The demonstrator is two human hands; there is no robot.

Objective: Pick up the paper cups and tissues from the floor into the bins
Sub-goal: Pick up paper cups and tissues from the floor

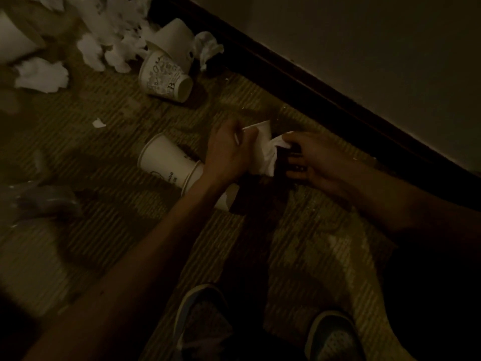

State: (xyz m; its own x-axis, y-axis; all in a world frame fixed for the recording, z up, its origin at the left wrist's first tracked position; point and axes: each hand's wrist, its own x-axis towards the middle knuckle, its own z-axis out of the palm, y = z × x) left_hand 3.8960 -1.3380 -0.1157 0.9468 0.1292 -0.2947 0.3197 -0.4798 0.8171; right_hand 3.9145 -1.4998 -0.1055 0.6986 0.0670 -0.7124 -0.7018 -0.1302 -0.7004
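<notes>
Since the lighting is pretty rough, take this with some salt, but I'd say the cleanup is nowhere near done. No bin shows up anywhere, so no idea what's gone in already.

Plenty is left on the carpet [117,230]. A nested pair of cups [166,160] lies on its side, running under the left forearm. A printed cup [164,76] is tipped over further up, with a plain cup [174,35] behind it near the baseboard [312,82]. Another cup [13,37] is cut off at the left edge. Then there's a big tissue heap [112,35], a loose wad [41,74] off to its left, and a crumpled tissue [208,48] by the wall.

The bit in progress: the left hand [229,149] is wrapped round a held cup [261,131], up off the floor near the baseboard. A long tissue [270,160] hangs right against that cup, between the two hands. The right hand [315,157] looks to be pinching the top end of it with thumb and curled fingers. There's also something dark under those fingers that I can't make out. My guess is the tissue gets stuffed into the cup so both go in one trip.

Looks-wise, the held cup is plain white paper, not crushed as far as I can see. The long tissue is white, wrinkled and twisted into a strip.
</notes>
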